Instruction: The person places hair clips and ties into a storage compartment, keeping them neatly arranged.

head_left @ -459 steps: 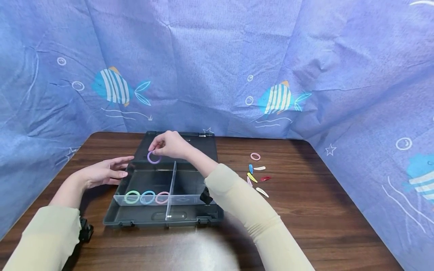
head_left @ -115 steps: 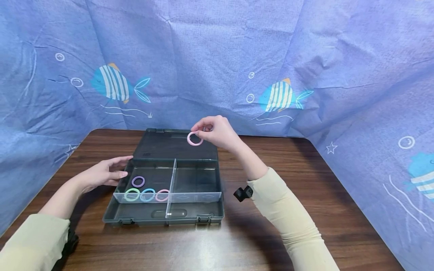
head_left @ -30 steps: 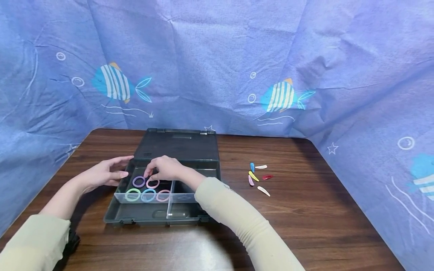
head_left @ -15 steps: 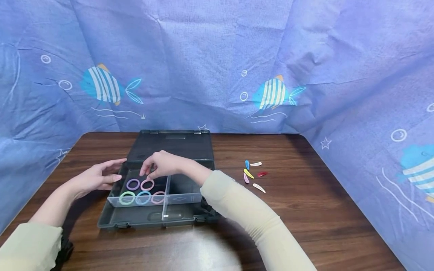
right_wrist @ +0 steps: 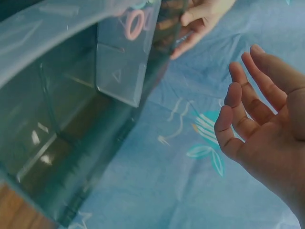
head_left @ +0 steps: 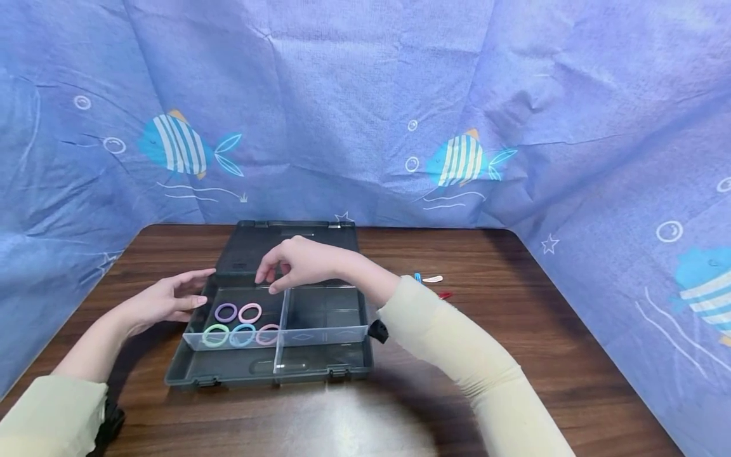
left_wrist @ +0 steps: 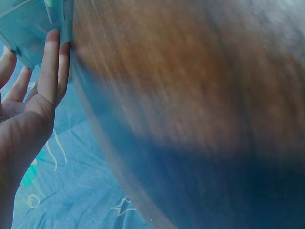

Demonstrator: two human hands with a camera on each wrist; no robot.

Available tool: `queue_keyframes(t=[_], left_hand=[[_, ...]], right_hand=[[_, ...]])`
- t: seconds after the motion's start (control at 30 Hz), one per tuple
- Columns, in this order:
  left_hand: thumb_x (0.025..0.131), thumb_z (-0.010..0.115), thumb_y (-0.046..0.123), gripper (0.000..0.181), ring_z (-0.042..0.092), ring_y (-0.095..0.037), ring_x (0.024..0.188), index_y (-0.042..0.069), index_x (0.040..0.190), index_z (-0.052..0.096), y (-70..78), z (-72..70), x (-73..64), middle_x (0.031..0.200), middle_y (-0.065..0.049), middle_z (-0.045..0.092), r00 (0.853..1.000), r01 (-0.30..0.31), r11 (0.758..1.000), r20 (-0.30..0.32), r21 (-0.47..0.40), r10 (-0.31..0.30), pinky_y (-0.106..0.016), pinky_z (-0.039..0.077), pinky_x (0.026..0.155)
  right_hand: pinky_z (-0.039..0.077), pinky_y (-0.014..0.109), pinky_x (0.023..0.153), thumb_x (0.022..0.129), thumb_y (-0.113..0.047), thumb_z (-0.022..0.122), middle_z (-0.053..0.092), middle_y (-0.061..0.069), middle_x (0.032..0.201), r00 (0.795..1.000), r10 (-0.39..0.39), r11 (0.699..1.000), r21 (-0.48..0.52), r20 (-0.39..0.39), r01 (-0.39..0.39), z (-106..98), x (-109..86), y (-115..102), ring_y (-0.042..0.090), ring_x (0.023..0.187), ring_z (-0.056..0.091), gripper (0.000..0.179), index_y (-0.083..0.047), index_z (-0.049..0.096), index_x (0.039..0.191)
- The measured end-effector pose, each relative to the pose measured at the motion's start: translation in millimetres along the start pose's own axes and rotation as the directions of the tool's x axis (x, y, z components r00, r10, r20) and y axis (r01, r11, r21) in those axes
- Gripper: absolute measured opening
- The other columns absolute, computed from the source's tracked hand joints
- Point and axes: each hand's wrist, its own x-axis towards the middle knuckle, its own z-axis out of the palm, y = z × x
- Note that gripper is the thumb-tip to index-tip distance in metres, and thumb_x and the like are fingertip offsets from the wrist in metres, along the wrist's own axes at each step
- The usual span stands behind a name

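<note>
A dark see-through divider box lies with its lid folded back. Its back left compartment holds ring-shaped hair ties: purple, pink, green, blue and a second pink one. My right hand hovers above that compartment near the hinge, fingers loosely bent and nothing between them; the right wrist view shows the same bare hand. At the box's left side, my left hand has its extended fingers against the wall, as the left wrist view also shows.
To the right of the box lie small snap hair clips: blue, white and red. My right sleeve hides others. A blue fish-print curtain hangs behind the wooden table.
My right hand has let go of the pink hair tie beside the purple one, then lifted and shifted right. The left hand stays at the box's side.
</note>
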Motion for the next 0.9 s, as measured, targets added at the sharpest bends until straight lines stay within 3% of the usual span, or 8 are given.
queue_keyframes(t=[0.2,0.57,0.9], left_hand=[[0.095,0.057,0.025,0.075,0.036,-0.051,0.126,0.007,0.152,0.010,-0.7,0.3,0.2,0.147,-0.036,0.014,1.000,-0.001,1.000,-0.003,0.020,0.001,-0.048,0.052,0.086],[0.095,0.058,0.024,0.076,0.038,-0.051,0.126,0.007,0.152,0.011,-1.4,-2.0,2.1,0.147,-0.036,0.014,1.000,-0.005,1.000,-0.004,0.013,0.005,-0.047,0.052,0.086],[0.094,0.059,0.025,0.077,0.041,-0.048,0.124,0.008,0.152,0.010,0.0,-3.7,3.0,0.147,-0.035,0.016,1.000,0.005,1.000,0.005,0.009,-0.005,-0.048,0.052,0.086]], right_hand=[[0.043,0.018,0.064,0.087,-0.020,0.069,0.067,-0.007,0.094,1.000,-0.015,1.000,-0.025,-0.025,0.015,-13,-24.0,1,0.011,0.066,0.055,0.021,-0.017,0.069,0.108],[0.045,0.021,0.068,0.087,-0.020,0.069,0.067,-0.004,0.093,0.992,-0.071,0.993,-0.106,-0.106,0.060,-31,-65.6,15,0.006,0.069,0.054,0.021,-0.015,0.069,0.107],[0.047,0.023,0.062,0.085,-0.015,0.071,0.065,-0.007,0.086,0.976,-0.055,0.994,-0.101,-0.212,0.035,-32,-101.4,33,0.004,0.068,0.053,0.016,-0.015,0.071,0.101]])
